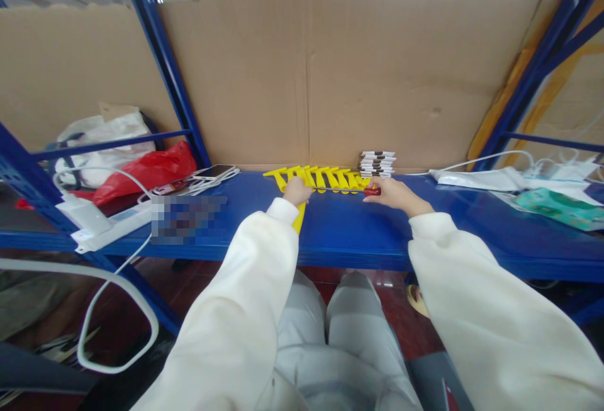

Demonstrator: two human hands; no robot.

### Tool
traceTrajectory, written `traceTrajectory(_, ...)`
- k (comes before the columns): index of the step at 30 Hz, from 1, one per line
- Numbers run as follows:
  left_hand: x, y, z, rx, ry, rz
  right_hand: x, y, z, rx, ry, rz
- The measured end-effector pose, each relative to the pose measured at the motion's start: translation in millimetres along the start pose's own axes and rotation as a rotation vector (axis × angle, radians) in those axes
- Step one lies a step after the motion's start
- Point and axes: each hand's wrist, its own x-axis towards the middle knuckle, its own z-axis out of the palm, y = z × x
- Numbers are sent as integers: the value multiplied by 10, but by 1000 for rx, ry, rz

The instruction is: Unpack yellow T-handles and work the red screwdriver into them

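Note:
My left hand (297,191) is closed round a yellow piece (299,217), whose end points toward the shelf's front edge. In my right hand (395,194) is a screwdriver with a red handle (372,191); its thin shaft runs left to my left hand, where the tip is hidden. Just behind both hands, a row of yellow pieces (331,178) lies overlapping on the blue shelf (353,228). A stack of small white and dark packets (376,164) stands behind my right hand, against the cardboard.
A power strip (113,225) with a white plug, a phone (216,172) with cables and a red bag (146,168) lie at the left. White packages (476,179) and a green packet (559,208) are at the right. Tall cardboard (377,77) closes off the back.

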Motion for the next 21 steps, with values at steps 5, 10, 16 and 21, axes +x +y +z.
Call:
traceTrajectory(5,1,-7,20,-31,11,15,3,-9,4,-35,23,44)
traceTrajectory(10,4,3,18,11,-7,13,2,51,2,-23,51,-25)
traceTrajectory(16,8,3,-1,60,-17,15,-3,60,-6,49,-4,-12)
traceTrajectory(21,-18,12,-6,69,-7,24,7,62,31,38,26,0)
